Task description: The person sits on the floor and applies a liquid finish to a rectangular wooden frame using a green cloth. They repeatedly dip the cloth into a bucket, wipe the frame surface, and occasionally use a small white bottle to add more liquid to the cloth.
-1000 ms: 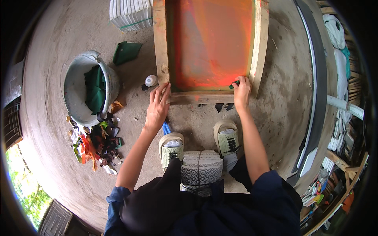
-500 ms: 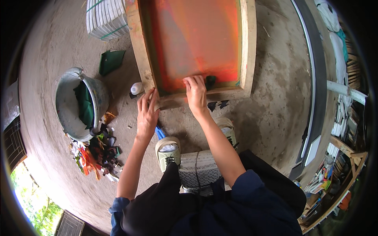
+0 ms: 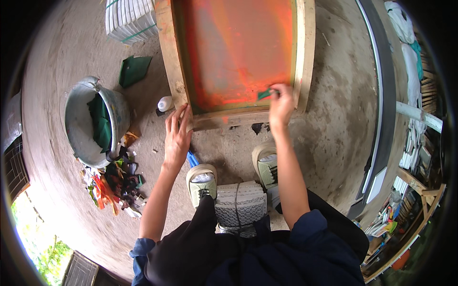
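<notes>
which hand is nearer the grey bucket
Left. The left hand is right of the bucket, at the wooden frame; the right hand is farther right, holding a green scrap.

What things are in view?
Frame: 1, pale wood, top centre
Mesh: 1, orange, inside frame
Small scrap: 1, green, over mesh
Bucket: 1, grey, left
Sheeting: uncountable, green, inside bucket
Loose sheet: 1, green, right of bucket
Bottle: 1, white, left of frame
Stack: 1, white, upper left
Scrap pile: 1, multicoloured, below bucket
Item: 1, blue, below frame
Bundle: 1, whitish, lower centre
Panel: 1, dark grey, right
Clutter: uncountable, mixed, far right
Shoes: 2, pale green, lower centre
Left hand: 1, on frame's lower left
Right hand: 1, pinching small scrap
</notes>
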`<state>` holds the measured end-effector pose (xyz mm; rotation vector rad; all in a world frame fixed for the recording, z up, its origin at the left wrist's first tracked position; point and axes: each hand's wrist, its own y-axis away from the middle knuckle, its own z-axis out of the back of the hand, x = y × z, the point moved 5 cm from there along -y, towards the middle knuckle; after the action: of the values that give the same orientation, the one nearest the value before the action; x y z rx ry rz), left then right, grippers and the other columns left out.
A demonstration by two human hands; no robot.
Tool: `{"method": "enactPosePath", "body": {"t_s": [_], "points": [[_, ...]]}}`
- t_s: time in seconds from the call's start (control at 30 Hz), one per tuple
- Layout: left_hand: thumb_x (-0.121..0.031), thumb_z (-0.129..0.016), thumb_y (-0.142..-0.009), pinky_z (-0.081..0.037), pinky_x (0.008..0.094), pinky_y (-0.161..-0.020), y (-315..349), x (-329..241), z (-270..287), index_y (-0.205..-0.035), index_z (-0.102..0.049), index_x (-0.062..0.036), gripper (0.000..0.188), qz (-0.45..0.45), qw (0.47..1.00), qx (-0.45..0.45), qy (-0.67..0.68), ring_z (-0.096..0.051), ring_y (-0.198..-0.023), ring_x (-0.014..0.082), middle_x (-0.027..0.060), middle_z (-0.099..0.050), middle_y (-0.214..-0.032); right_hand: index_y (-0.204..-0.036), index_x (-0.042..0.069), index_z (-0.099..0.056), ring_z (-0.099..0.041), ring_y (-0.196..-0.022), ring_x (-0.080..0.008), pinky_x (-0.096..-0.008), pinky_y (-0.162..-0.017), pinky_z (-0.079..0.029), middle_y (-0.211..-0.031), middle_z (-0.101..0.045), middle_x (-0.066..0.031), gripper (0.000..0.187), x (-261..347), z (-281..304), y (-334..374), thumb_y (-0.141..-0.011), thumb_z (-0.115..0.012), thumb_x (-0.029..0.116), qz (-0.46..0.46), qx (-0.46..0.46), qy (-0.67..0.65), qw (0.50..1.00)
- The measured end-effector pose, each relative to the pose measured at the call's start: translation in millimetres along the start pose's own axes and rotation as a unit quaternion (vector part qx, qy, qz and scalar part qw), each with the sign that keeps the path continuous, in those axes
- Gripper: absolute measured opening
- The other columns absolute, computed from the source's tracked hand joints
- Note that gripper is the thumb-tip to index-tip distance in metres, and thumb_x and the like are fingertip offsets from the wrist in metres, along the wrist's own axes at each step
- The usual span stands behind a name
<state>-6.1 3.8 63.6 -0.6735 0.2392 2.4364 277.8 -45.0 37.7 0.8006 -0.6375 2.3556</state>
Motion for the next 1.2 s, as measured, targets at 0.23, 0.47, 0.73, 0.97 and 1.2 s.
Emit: {"method": "enactPosePath", "body": {"t_s": [0.23, 0.47, 0.73, 0.97, 1.2], "points": [[0.008, -0.063, -0.066, -0.036, 0.0399, -0.103, 0, 0, -1, -0.137, -0.036, -0.0042, 0.077, 0.001, 1.000, -0.002, 0.008, -0.037, -0.121, 0.0332, 0.0105, -0.036, -0.134, -0.088, 0.002, -0.060, -0.055, -0.088, -0.0319, -0.0417, -0.076, -0.045, -0.089, -0.058, -0.0126, 0.023, -13, -7, -28, -0.070, -0.062, -0.012, 0.020, -0.046, 0.112, 0.992], [0.008, -0.064, -0.065, -0.036, 0.0400, -0.104, 0, -1, -2, -0.137, -0.035, -0.0040, 0.079, 0.001, 1.000, -0.007, -0.001, -0.037, -0.120, 0.0334, 0.0109, -0.036, -0.134, -0.086, 0.001, -0.058, -0.052, -0.089, -0.0303, -0.0416, -0.077, -0.044, -0.088, -0.057, -0.0125, 0.027, 23, -42, 9, -0.065, -0.057, -0.015, 0.003, -0.002, 0.028, 1.000], [0.006, -0.065, -0.065, -0.036, 0.0397, -0.103, 0, 3, 1, -0.137, -0.035, -0.0031, 0.079, -0.001, 1.000, 0.003, 0.002, -0.037, -0.120, 0.0330, 0.0112, -0.036, -0.134, -0.084, 0.003, -0.062, -0.057, -0.084, -0.0270, -0.0374, -0.076, -0.047, -0.086, -0.060, -0.0117, 0.013, 54, -74, 34, -0.073, -0.064, -0.005, 0.038, 0.082, -0.067, 0.994], [0.006, -0.064, -0.065, -0.036, 0.0396, -0.104, 1, 4, -2, -0.137, -0.035, -0.0032, 0.078, 0.001, 1.000, -0.003, 0.017, -0.037, -0.120, 0.0323, 0.0108, -0.037, -0.133, -0.087, 0.000, -0.059, -0.054, -0.084, -0.0324, -0.0414, -0.076, -0.044, -0.085, -0.056, -0.0140, 0.022, -16, -13, 11, -0.069, -0.061, -0.012, -0.040, 0.011, 0.064, 0.997], [0.007, -0.067, -0.064, -0.036, 0.0430, -0.104, 2, 7, -5, -0.137, -0.037, -0.0104, 0.081, 0.017, 0.999, -0.010, 0.049, -0.037, -0.120, 0.0335, 0.0080, -0.037, -0.135, -0.088, 0.000, -0.062, -0.054, -0.083, -0.0314, -0.0405, -0.074, -0.044, -0.083, -0.057, -0.0138, 0.018, 14, -42, 33, -0.072, -0.063, -0.008, -0.047, 0.008, 0.058, 0.997]]}}
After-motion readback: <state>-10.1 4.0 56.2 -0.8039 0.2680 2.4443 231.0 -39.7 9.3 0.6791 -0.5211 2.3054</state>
